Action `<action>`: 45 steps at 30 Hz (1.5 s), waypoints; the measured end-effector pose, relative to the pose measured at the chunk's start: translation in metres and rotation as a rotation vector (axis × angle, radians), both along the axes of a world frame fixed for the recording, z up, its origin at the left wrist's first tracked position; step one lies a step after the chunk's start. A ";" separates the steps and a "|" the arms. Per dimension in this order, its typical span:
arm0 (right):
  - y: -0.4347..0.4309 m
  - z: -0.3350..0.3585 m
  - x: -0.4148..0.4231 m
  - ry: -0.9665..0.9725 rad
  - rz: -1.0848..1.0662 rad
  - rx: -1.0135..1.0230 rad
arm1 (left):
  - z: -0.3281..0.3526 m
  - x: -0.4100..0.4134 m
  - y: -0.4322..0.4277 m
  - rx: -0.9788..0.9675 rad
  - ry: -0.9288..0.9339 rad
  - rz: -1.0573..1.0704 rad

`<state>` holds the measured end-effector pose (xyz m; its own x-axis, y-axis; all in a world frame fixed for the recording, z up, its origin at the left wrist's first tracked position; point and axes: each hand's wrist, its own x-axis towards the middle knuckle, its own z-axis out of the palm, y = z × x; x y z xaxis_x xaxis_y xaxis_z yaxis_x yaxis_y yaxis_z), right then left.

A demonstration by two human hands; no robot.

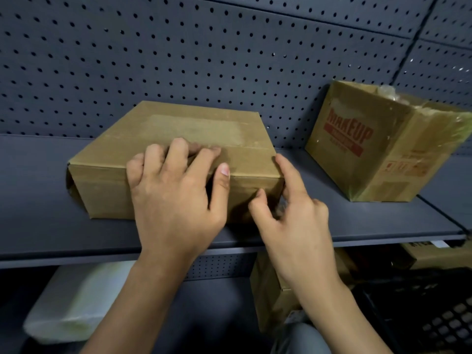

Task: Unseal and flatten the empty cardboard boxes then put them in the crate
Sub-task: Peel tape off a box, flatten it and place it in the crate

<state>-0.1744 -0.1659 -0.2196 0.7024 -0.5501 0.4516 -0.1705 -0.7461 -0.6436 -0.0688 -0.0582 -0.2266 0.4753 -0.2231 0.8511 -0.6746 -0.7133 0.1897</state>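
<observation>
A plain flat cardboard box [178,129] lies on the dark shelf [38,200], its taped top seam facing up. My left hand [176,198] rests over its near top edge, fingers spread on the top and thumb on the front face. My right hand [291,215] sits at the box's near right corner, index finger along the corner edge and thumb pressing the front face. A second cardboard box [362,159] with red "MAKEUP" print stands tilted to the right, its top torn open. A black crate [434,315] shows at the lower right, under the shelf.
A dark pegboard wall [204,47] backs the shelf. Below the shelf are a white wrapped bundle [76,300], another cardboard box [273,297] and a flat cardboard piece [439,254] above the crate.
</observation>
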 end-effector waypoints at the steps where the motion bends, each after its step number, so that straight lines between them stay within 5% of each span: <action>1: 0.001 -0.001 0.001 -0.013 -0.017 -0.010 | 0.000 0.000 0.000 -0.001 0.003 0.000; 27: -0.003 -0.020 0.000 -0.164 0.079 0.119 | 0.000 0.001 0.000 -0.006 0.002 -0.005; 34: -0.005 -0.015 -0.003 -0.306 0.121 0.286 | 0.001 0.001 0.000 -0.001 -0.001 -0.007; 45: 0.004 -0.028 0.001 -0.306 -0.050 0.021 | 0.000 0.001 0.002 -0.004 -0.010 -0.008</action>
